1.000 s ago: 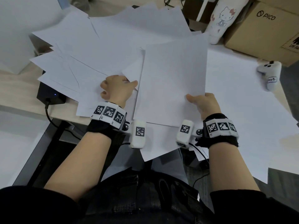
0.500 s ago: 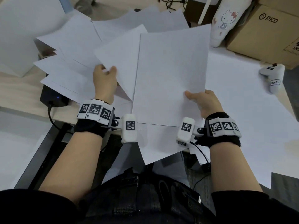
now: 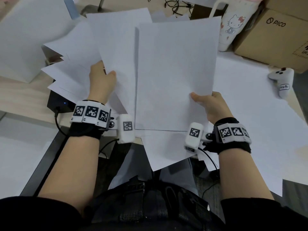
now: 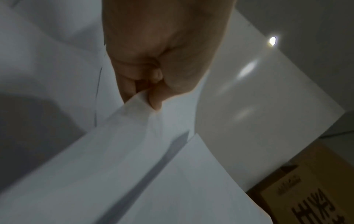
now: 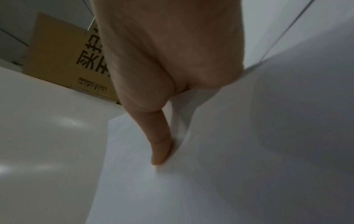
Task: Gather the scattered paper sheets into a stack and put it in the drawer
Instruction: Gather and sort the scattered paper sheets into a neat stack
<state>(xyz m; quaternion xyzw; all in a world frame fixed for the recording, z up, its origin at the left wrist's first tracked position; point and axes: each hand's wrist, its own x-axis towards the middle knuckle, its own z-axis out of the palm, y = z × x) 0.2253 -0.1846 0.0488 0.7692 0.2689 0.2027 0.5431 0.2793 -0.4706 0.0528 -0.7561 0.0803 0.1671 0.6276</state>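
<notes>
Your right hand (image 3: 211, 108) pinches thin stack (image 3: 176, 77) at its edge, left hand (image 3: 101, 82) fingers (image 4: 157, 100) pinch single sheet (image 3: 119, 52). Paper light, floppy, slippery: grip edges, support underneath.

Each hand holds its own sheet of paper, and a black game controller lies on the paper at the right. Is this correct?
Not quite: the game controller is white, not black, as the head view shows. The rest holds: the left hand and the right hand each hold a sheet.

left hand (image 3: 102, 80): pinch grip, raised | right hand (image 3: 210, 106): thumb-over pinch grip
</notes>
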